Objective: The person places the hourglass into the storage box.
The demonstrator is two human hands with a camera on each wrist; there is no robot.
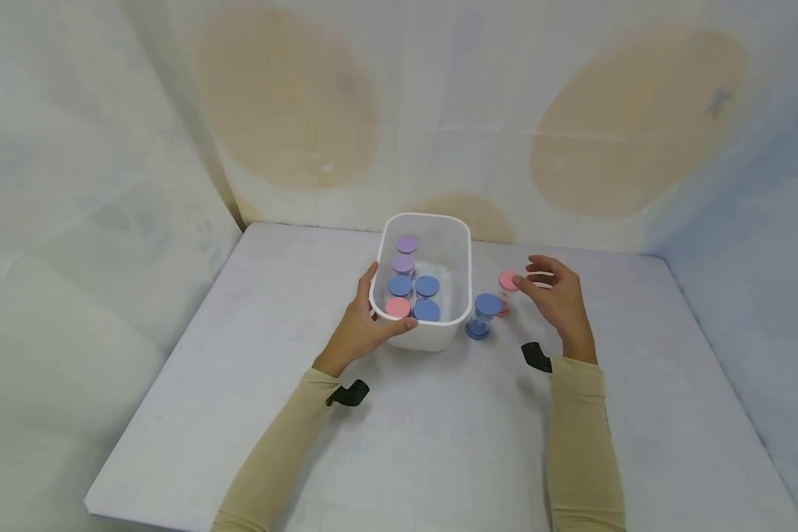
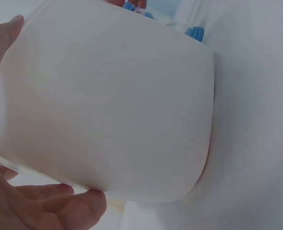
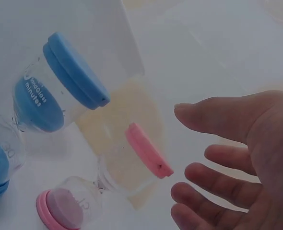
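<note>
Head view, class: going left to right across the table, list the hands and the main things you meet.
Left hand → white plastic tub holding sand timers → blue-capped sand timer standing on the table → pink-capped sand timer → right hand.

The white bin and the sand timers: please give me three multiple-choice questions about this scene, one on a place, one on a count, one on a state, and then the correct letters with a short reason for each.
1. Where does the blue sand timer outside the white bin stand?
A. On the table, just right of the bin
B. On the bin's rim
C. Far left on the table

2. How many timer caps show inside the bin?
A. Three
B. Six
C. Nine

3. What is the right hand doing?
A. Gripping the blue timer
B. Open beside the pink sand timer
C. Resting flat on the table

Answers:
1 A: the head view shows it next to the bin's right wall.
2 B: two purple, three blue and one pink.
3 B: the right wrist view shows straight fingers with a gap to the pink cap.
</note>
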